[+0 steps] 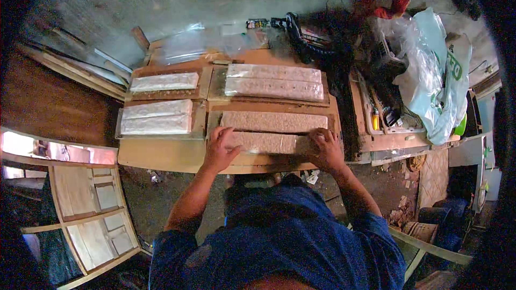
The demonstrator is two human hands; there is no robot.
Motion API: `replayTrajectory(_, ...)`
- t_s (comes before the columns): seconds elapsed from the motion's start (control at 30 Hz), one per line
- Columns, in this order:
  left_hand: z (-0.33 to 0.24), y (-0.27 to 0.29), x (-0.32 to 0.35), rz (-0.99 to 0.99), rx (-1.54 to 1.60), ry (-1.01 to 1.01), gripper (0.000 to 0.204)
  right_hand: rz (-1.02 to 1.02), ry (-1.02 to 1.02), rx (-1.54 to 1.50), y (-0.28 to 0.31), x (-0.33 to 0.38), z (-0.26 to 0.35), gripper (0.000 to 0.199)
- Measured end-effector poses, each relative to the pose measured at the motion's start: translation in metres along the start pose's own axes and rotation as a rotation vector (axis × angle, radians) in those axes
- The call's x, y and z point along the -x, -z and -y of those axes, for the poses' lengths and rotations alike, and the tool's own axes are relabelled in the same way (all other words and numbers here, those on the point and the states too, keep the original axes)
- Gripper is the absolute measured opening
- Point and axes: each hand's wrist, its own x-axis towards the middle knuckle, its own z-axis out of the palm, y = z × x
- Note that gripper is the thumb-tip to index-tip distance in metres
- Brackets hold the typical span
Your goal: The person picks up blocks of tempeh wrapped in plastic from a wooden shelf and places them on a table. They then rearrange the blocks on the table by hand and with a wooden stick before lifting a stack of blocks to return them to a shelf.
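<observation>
Sleeves, blue: two, at the near side of the table (161, 157); forearms reach over its near edge.

Left hand (219, 150): one, bare; thumb and fingers span the left end of the front strip (269, 143), grasping it; pressure cannot be told.

Right hand (325, 150): one, bare; fingers bent over the strip's other end. Whether it clasps or merely rests there cannot be told. Hands at opposite ends probably serve to keep the long piece straight and level.

Front strip: one, pale brown, speckled, along the near edge of the table, right of its middle; within easy reach.

Second strip (274, 121): one, similar, just behind the first and roughly parallel, apparently for alignment; both at a brown board (334, 122) on the table, which probably serves as a base.

White strips (156, 117): a pair, on the table's left part, side by side, perhaps to save room.

Wrapped strips (274, 81): a pair, farther back on the table, right of its middle; glossy, seemingly under clear film.

Single strip (164, 81): white, at the table's left, behind the white pair.

Plastic bag (430, 70): pale, crumpled, at the table's right.

Clear plastic sheets (185, 45): heaped toward the table's far edge, perhaps to leave the front free.
</observation>
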Motion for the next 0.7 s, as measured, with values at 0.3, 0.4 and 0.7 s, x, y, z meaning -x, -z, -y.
replayTrajectory(0.3, 0.015, -0.005, 0.012, -0.106, 0.041, 0.07, 0.058, -0.298, -0.337, -0.708, -0.002, -0.082, -0.04, 0.052)
replayTrajectory(0.4, 0.023, -0.001, 0.011, -0.118, -0.06, 0.059, 0.057, -0.334, -0.55, -0.698, -0.039, -0.123, -0.101, 0.056)
replayTrajectory(0.7, 0.039, 0.021, 0.027, -0.183, -0.07, 0.18, 0.051, -0.027, -0.602, -0.28, -0.052, -0.182, -0.091, 0.063)
